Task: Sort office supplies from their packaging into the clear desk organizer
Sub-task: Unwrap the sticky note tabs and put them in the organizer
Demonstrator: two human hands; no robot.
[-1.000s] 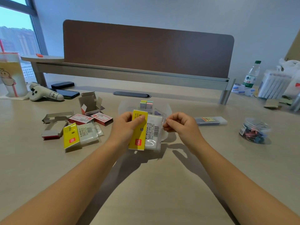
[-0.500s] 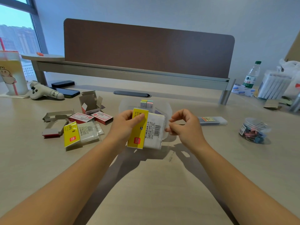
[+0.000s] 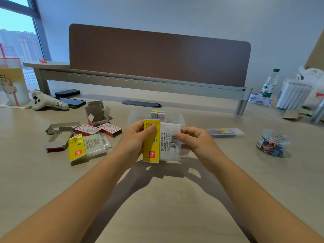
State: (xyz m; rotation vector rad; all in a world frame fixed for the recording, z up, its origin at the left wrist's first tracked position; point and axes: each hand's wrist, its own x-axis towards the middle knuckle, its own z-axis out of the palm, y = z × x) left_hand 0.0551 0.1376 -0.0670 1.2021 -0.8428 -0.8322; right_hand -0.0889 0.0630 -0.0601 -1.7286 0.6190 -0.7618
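Clear organizer point(image 3: 182, 120) with pastel sticky-note stacks point(image 3: 157, 114); round tub point(image 3: 272, 143) of binder clips point(image 3: 271, 148).

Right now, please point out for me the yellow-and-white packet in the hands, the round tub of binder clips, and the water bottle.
yellow-and-white packet point(image 3: 152, 146): head view, on its yellow band.
tub of binder clips point(image 3: 272, 143): head view, on its clear side wall.
water bottle point(image 3: 269, 85): head view, on its label.

Left hand point(image 3: 135, 137), right hand point(image 3: 196, 141) gripping packet point(image 3: 163, 142).
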